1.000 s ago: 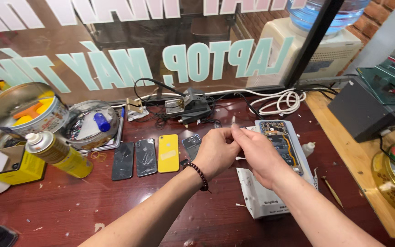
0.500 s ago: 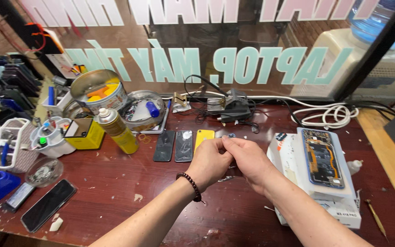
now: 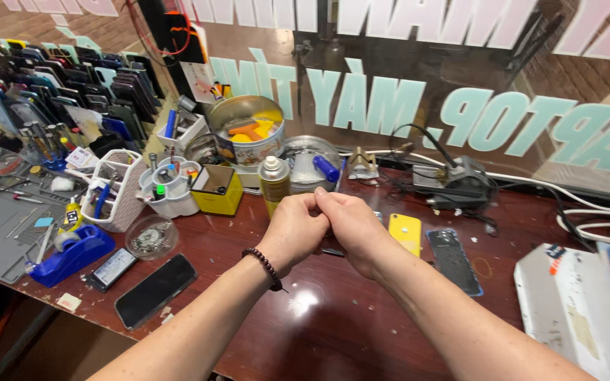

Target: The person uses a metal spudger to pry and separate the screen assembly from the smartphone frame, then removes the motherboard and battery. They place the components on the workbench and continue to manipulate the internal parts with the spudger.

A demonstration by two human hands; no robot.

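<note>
My left hand [image 3: 296, 227] and my right hand [image 3: 352, 227] meet fingertip to fingertip above the dark red table [image 3: 305, 331]. Their fingers are closed together around something too small to make out. A dark bead bracelet [image 3: 265, 267] circles my left wrist. Just behind my hands stand a yellow spray can [image 3: 274, 183] and a yellow phone back cover [image 3: 406, 231]. A dark phone back [image 3: 454, 259] lies to the right of the yellow one.
A black phone [image 3: 155, 290], a blue tape dispenser [image 3: 73, 254], a yellow box [image 3: 216, 189], a white tool caddy [image 3: 169, 185] and round tins [image 3: 247, 132] crowd the left. A small device with cables [image 3: 456, 185] sits at the back. A white box [image 3: 575, 307] lies at right.
The view has swung left, bringing the rack of phones and the grey mat into sight. My hands stay joined at the fingertips, now over the table in front of the spray can.
</note>
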